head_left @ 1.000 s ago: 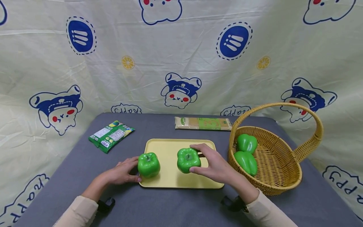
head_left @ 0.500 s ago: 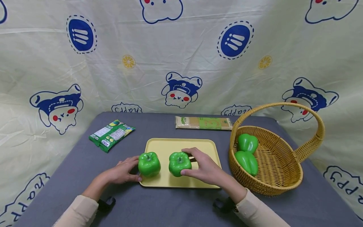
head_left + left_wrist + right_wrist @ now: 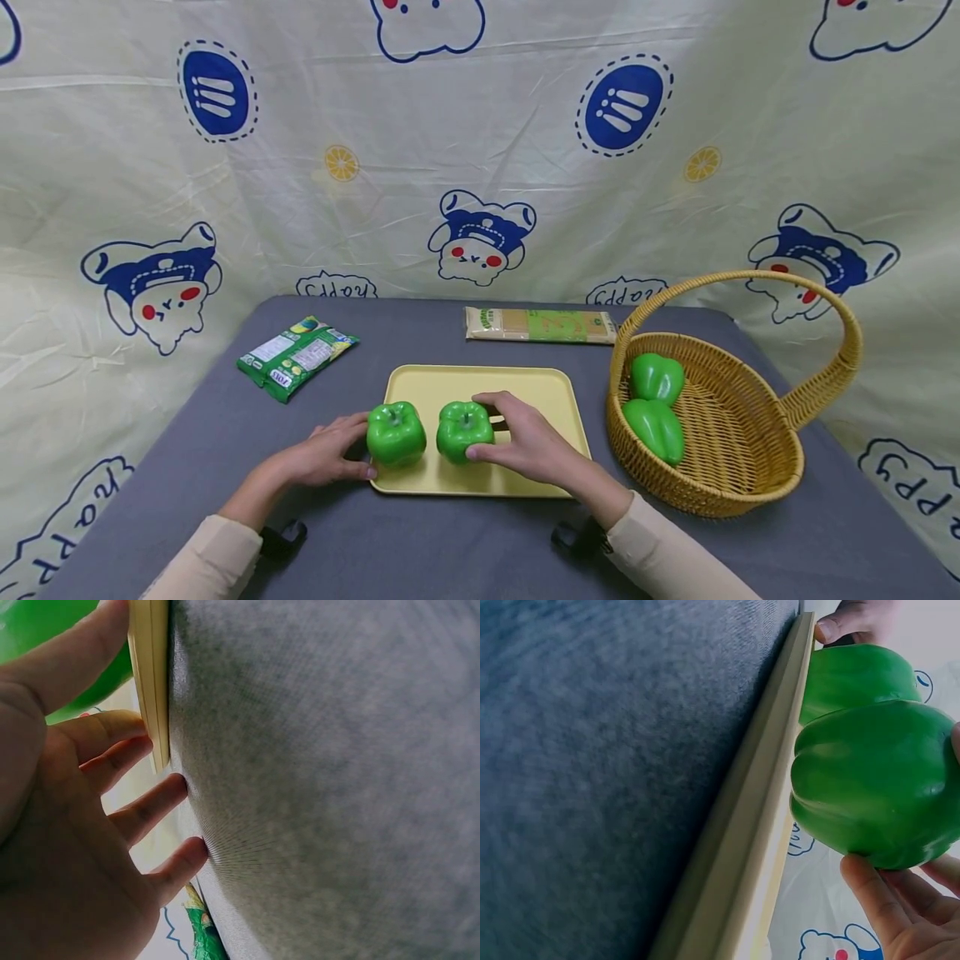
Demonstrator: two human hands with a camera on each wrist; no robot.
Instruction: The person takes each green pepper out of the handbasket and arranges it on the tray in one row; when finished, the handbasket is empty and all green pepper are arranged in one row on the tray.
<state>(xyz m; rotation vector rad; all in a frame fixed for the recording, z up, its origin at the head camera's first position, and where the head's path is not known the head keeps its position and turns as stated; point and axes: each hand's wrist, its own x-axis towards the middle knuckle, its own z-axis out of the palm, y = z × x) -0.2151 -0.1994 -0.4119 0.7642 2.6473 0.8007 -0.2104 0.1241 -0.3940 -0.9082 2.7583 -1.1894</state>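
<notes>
My right hand (image 3: 528, 440) holds a green bell pepper (image 3: 460, 432) between thumb and fingers, low over the middle of a pale yellow tray (image 3: 517, 383). In the right wrist view the fingers (image 3: 874, 896) lie along the side of this pepper (image 3: 877, 780). A second green bell pepper (image 3: 395, 435) sits at the tray's left end, a narrow gap from the first. Beside it, my left hand (image 3: 324, 454) rests at the tray's left edge. The left wrist view shows its fingers (image 3: 154, 806) spread and loosely extended, tips at the tray's side (image 3: 152, 682) and the cloth.
On the right stands a wicker basket (image 3: 750, 492) with a tall handle, two green bell peppers (image 3: 654, 429) inside it. A tan and green packet (image 3: 540, 326) lies behind the tray. A green snack bag (image 3: 297, 358) is at the back left of the grey tablecloth (image 3: 420, 550).
My right hand has carried its bell pepper left and slightly down, closer to the other pepper on the tray. The left hand has stayed at the tray's left edge.
</notes>
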